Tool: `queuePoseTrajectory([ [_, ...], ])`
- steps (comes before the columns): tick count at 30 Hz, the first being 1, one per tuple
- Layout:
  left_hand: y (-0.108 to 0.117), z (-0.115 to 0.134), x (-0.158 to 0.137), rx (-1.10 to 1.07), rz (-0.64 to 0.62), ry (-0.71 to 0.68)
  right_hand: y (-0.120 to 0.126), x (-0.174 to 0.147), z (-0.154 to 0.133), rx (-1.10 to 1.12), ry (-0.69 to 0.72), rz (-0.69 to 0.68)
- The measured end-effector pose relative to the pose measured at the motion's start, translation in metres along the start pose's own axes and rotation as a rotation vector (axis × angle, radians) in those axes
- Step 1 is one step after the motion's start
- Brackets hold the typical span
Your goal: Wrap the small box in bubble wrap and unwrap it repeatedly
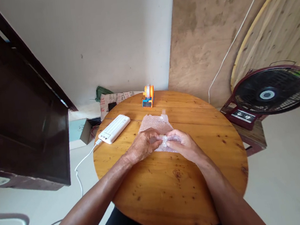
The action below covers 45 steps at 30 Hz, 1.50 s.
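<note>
Head view: fingers (152,133) pinch bubble wrap (156,122); a sack (106,102) bears red characters (102,103).

near, right: table (180,195) lay open | middle: bubble wrap (155,122) blocked | left: power bank (114,129) blocked | far: tape dispenser (147,102) stood

Head view: from above, behind grip of left hand (143,144) and right hand (186,145); faces forward, down; fairly near, wide tabletop (158,190) around grip.

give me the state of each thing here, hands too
left hand, pinching bubble wrap
right hand, pinching bubble wrap
bubble wrap, near end bunched, far part spread
power bank, lying flat, cable plugged in
tape dispenser, standing, roll loaded
fan, standing, unclear whether spinning
</note>
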<state>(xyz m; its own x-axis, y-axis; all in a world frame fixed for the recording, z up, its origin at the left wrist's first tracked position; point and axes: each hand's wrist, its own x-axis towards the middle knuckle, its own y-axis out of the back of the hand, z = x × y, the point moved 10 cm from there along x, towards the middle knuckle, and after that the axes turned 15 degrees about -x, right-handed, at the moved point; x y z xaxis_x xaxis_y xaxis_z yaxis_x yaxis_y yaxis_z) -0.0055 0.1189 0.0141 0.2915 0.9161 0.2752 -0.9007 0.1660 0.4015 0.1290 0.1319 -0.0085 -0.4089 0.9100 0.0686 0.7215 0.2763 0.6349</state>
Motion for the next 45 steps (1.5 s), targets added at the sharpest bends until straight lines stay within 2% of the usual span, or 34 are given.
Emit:
queuePoseTrajectory([
  [3, -0.001, -0.001, 0.004, -0.078, -0.028, 0.01, 0.0, 0.003, 0.006, 0.034, -0.053, 0.051],
  [7, -0.005, 0.001, 0.006, -0.129, -0.07, 0.021, 0.0, 0.002, 0.009, 0.064, -0.133, 0.032],
  [13, -0.006, 0.005, 0.004, -0.165, -0.059, 0.023, -0.003, -0.001, 0.011, 0.114, -0.167, -0.023],
  [21, -0.008, 0.001, 0.003, -0.222, -0.051, -0.018, 0.003, -0.005, 0.001, 0.048, -0.154, -0.028],
  [27, -0.01, 0.001, -0.002, -0.229, -0.044, -0.036, 0.0, -0.004, 0.011, 0.039, -0.184, -0.009],
  [33, -0.011, -0.003, -0.001, -0.27, -0.041, 0.002, -0.002, -0.005, 0.019, 0.066, -0.238, -0.009],
  [36, -0.012, -0.011, 0.0, -0.307, -0.022, 0.075, -0.004, -0.005, 0.02, 0.024, -0.252, -0.029],
  [41, -0.019, -0.028, 0.0, -0.432, -0.017, 0.203, 0.001, -0.001, 0.02, -0.095, -0.167, 0.03],
  [45, -0.021, -0.027, 0.002, -0.493, -0.015, 0.188, 0.012, -0.001, -0.003, -0.211, 0.045, 0.159],
])
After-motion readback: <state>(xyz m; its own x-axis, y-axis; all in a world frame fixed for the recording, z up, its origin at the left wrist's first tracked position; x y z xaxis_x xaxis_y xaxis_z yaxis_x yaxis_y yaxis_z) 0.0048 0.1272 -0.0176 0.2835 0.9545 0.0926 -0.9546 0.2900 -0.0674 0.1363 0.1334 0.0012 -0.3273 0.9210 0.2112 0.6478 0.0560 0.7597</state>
